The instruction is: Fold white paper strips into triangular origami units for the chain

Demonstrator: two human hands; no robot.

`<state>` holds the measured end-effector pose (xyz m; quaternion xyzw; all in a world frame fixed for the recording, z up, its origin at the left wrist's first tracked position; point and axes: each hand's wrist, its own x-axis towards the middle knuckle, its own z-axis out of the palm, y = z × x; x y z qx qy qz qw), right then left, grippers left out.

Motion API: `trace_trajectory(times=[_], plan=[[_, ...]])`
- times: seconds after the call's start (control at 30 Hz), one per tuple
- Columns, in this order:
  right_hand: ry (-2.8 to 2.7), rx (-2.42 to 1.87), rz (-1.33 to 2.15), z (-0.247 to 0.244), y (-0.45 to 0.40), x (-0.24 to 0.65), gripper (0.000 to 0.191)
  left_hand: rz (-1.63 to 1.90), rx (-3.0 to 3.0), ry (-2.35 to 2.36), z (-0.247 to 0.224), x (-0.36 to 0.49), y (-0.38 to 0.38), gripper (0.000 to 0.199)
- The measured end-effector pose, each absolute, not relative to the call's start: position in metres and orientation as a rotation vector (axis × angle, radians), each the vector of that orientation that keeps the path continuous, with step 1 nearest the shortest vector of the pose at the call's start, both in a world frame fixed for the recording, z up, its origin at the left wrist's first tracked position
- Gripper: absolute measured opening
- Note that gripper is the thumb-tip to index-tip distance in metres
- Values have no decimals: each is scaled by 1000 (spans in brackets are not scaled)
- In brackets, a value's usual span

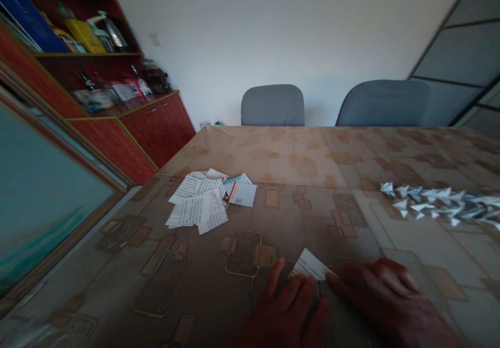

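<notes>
I see both hands low at the near edge of the desk [312,181], which wears a glossy tan and brown patterned covering. My left hand [291,306] lies flat with its fingers spread, the fingertips pressing down on one small white slip of paper [310,264]. My right hand [386,290] rests just beside it, palm down, its forefinger touching the slip's right edge. Neither hand is clenched; both press the slip against the desk rather than lift it, and only the slip's far corner shows beyond the fingers.

Farther out to the left lies one loose heap of printed white paper sheets [199,204], overlapping so that I cannot count them. Touching that heap on its right are a few small cards [242,191], white with a teal and a red edge showing.

To the right, well apart from my hands, one long row of small folded white paper pieces [441,204] runs off the picture's edge; there are many, too small and too crowded to count.

Beyond the desk stand two grey upholstered chairs [272,106] against a pale wall. At the left is one reddish wooden cabinet [156,124] with cluttered open shelves above.
</notes>
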<state>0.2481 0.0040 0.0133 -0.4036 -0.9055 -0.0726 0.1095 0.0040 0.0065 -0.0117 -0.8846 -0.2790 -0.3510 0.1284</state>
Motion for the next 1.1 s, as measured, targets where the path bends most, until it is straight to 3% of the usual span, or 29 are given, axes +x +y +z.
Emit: trace_trajectory(times=[0.47, 0.7, 0.8, 0.9, 0.97, 1.1], plan=[[-2526, -1135, -218, -2, 7, 258, 41, -933, -2661, -830, 3, -21, 9, 30], [-2478, -1093, -259, -10, 9, 257, 43, -903, -2674, -909, 10, -55, 4, 23], [-2469, -1081, -264, -10, 11, 253, 42, -874, -2743, -948, 17, -58, 9, 30], [-2463, -1052, -253, -4, 18, 247, 40, -827, -2752, -966, 25, -47, 22, 11], [-2467, -1022, -225, 3, 23, 244, 39, -791, -2769, -910, 28, -35, 33, 9], [-2520, -976, -158, 20, 30, 238, 36, -607, -2851, -849, 25, -18, 48, 17]])
